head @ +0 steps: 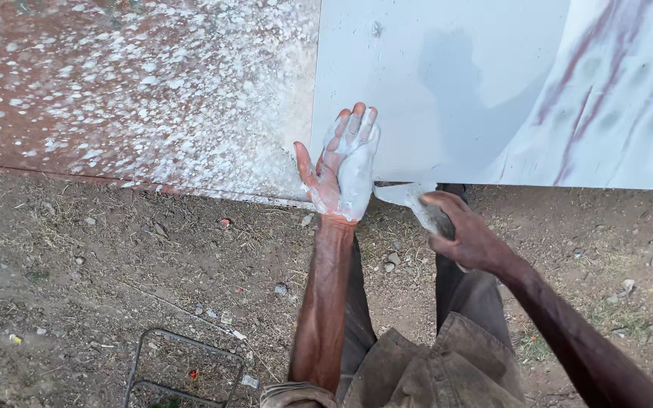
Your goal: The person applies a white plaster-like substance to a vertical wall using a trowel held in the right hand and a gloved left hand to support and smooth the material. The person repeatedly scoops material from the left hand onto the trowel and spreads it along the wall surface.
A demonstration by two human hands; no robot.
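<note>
Fingers together, paint-coated left hand (344, 168) flat on white panel (432, 91); right hand (466, 236) grips putty knife (411, 198) at panel's btm edge

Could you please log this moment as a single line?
left hand: flat on white-coated panel, paint-smeared | right hand: gripping putty knife at panel's lower edge | ground: dirt, wire frame
</note>
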